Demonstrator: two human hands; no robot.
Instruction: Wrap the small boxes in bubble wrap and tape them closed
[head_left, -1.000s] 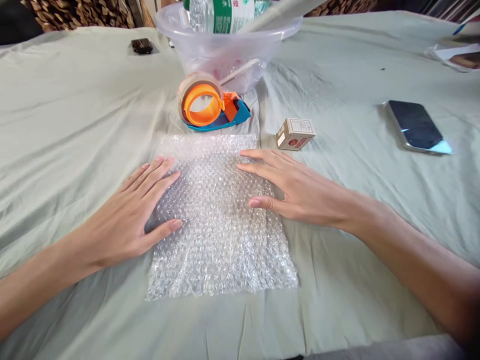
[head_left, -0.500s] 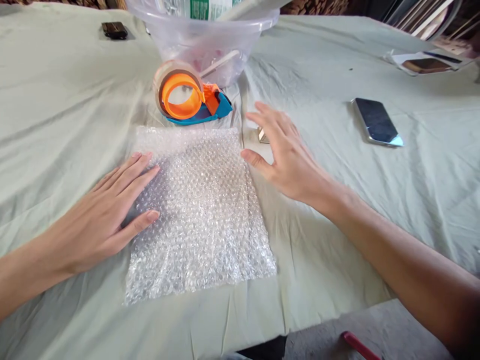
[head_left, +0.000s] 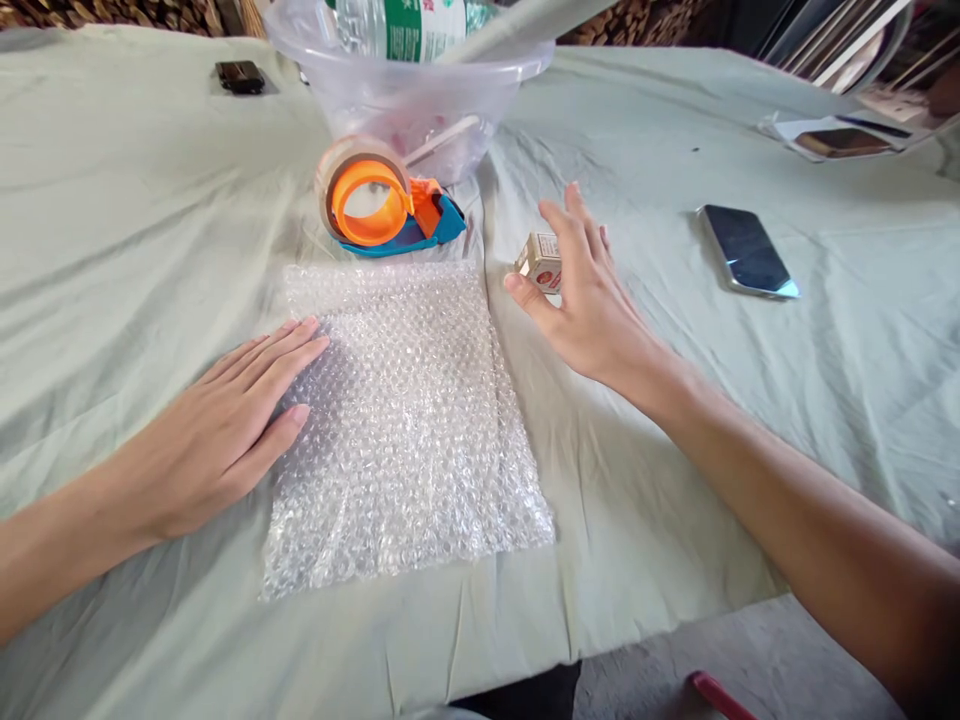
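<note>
Tablecloth [head_left: 652,540] — flat left hand [head_left: 229,430] touches bubblewrap [head_left: 412,430], right [head_left: 592,312] splayed.

A clear sheet of bubble wrap [head_left: 409,430] lies spread flat, its surface glossy. Just right of the wrap's far right corner sits a small tan box [head_left: 540,258], partly hidden.

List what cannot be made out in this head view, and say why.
Head view:
Small box: right part hidden behind the right grip; contact unclear.
Bottle: upper side cut off by the picture's top edge.
Basin: lower contents blurred by its cloudy wall.
Dark object, back left: too small to identify.
</note>
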